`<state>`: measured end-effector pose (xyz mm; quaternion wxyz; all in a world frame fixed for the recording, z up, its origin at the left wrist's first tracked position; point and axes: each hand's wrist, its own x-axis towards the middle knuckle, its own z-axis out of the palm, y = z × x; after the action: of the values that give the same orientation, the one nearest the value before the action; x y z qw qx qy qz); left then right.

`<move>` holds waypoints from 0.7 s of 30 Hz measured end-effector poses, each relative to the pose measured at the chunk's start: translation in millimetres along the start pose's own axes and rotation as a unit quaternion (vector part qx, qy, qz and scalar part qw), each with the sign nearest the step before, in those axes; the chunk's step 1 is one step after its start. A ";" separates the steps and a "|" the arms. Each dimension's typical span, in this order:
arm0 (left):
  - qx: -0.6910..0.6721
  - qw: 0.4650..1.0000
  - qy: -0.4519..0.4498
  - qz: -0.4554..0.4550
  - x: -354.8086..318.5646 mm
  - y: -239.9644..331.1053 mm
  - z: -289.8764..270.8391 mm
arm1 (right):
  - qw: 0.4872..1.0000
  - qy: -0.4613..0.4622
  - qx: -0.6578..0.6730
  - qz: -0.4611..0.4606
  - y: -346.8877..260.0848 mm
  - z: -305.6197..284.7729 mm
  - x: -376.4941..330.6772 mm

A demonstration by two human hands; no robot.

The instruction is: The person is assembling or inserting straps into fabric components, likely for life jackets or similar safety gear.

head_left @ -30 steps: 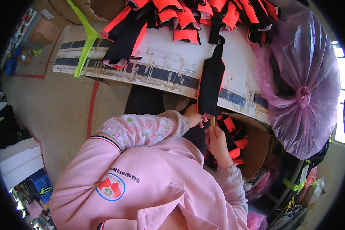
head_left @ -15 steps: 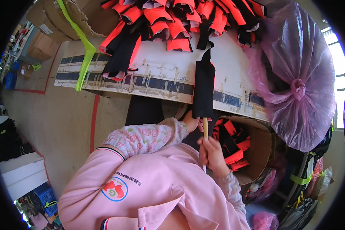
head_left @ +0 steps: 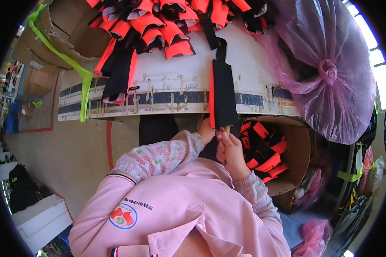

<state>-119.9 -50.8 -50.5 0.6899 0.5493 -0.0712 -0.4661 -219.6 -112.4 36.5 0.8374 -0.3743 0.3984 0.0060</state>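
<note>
A black fabric sleeve (head_left: pixel 224 94) with an orange edge hangs over the front of the table, and a narrow black strap (head_left: pixel 221 50) runs from its top. At its lower end, my left hand (head_left: pixel 206 132) is closed on the sleeve, its fingers partly hidden behind the cloth. Just below that edge my right hand (head_left: pixel 231 155) is closed round a thin pale stick (head_left: pixel 227 129). Only a short piece of the stick shows between the fist and the cloth. The stick's upper part is hidden in or behind the sleeve.
Many orange and black sleeves (head_left: pixel 158 25) lie heaped on the white table (head_left: pixel 167 79). Below right, a cardboard box (head_left: pixel 294 158) holds more. A knotted pink plastic bag (head_left: pixel 328 70) bulges over the table's right end. A yellow-green strip (head_left: pixel 85 85) hangs at left.
My right hand has moved up to the sleeve's lower edge, and far less of the stick shows. My left hand stays at the sleeve. The whole view has shifted slightly.
</note>
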 end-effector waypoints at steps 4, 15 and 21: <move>0.023 1.000 0.019 0.005 10.0 0.3 -4.5 | 0.991 0.048 -0.110 -0.059 16.3 -4.0 29.3; -0.097 0.994 -0.019 0.047 -9.0 42.6 5.1 | 0.901 0.035 -0.388 -0.193 21.9 -65.6 -5.8; -0.087 0.993 -0.003 0.081 11.6 84.7 -20.0 | 0.782 0.147 -0.495 -0.350 11.3 -148.7 -39.7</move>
<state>-53.4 -48.5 6.8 0.7705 0.4781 -0.0765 -0.4147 -348.7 -186.7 -3.7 0.4130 -0.8471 0.3006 -0.1463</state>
